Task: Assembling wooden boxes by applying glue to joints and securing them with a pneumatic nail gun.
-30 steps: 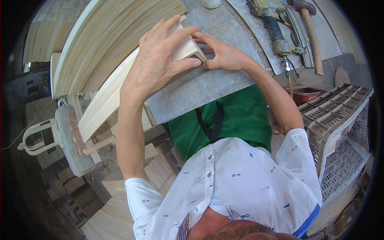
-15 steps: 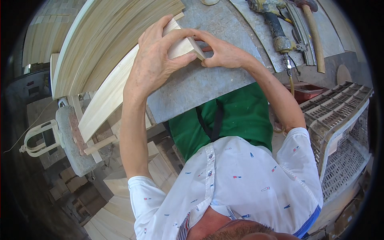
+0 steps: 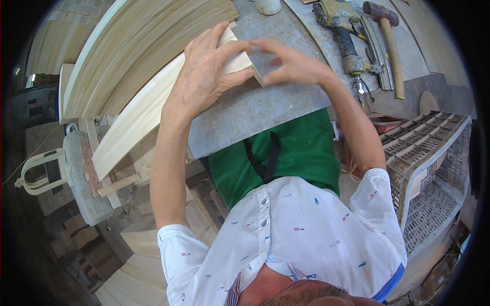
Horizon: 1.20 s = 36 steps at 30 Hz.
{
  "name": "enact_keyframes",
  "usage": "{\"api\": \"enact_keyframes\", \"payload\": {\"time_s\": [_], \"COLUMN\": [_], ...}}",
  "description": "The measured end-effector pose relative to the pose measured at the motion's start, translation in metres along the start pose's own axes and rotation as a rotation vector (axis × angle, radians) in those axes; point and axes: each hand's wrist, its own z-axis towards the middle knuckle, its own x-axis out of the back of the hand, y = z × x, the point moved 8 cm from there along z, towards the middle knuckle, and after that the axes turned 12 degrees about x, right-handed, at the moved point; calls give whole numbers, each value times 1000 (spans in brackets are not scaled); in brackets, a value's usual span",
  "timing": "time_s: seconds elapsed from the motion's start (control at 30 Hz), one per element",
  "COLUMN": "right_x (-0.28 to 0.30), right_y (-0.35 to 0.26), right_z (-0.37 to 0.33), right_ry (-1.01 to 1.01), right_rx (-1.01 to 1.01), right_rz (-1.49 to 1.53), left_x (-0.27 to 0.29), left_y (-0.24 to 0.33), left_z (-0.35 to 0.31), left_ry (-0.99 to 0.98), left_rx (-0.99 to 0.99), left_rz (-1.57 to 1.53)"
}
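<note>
Right hand shifted rightward | left hand grips board edge | benchtop alongside

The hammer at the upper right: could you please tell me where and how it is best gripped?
Probably by the near half of its wooden handle, with the right hand coming from the near right side: the slim, straight handle points toward the person, the broad head lies at the far end, and the nail gun crowds its left.
</note>
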Motion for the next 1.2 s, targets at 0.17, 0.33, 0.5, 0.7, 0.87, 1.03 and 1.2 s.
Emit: {"api": "enact_keyframes", "payload": {"time_s": [0.17, 0.33, 0.5, 0.7, 0.87, 1.03, 1.2], "right_x": [178, 283, 249, 201, 130, 152, 202], "right_y": [-1, 36, 40, -5, 18, 33, -34], "right_z": [-14, -66, -113, -90, -77, -70, -69], "right_ry": [464, 117, 284, 228, 146, 224, 280], "right_rx": [-77, -712, -654, -565, -524, -662, -739], "right_rz": [-431, -979, -1052, -1491, -1154, -1110, -634], "left_x": [0, 0, 6, 4, 0, 0, 1], "left_y": [1, 1, 2, 3, -3, 0, -3], "left_z": [1, -1, -4, -4, -4, -4, -5], "left_ry": [-14, 10, 55, 22, 21, 32, 44], "left_rx": [-42, -21, -46, -57, -2, -61, -77], "left_rz": [-2, -22, -84, -85, -50, -65, -120]}}
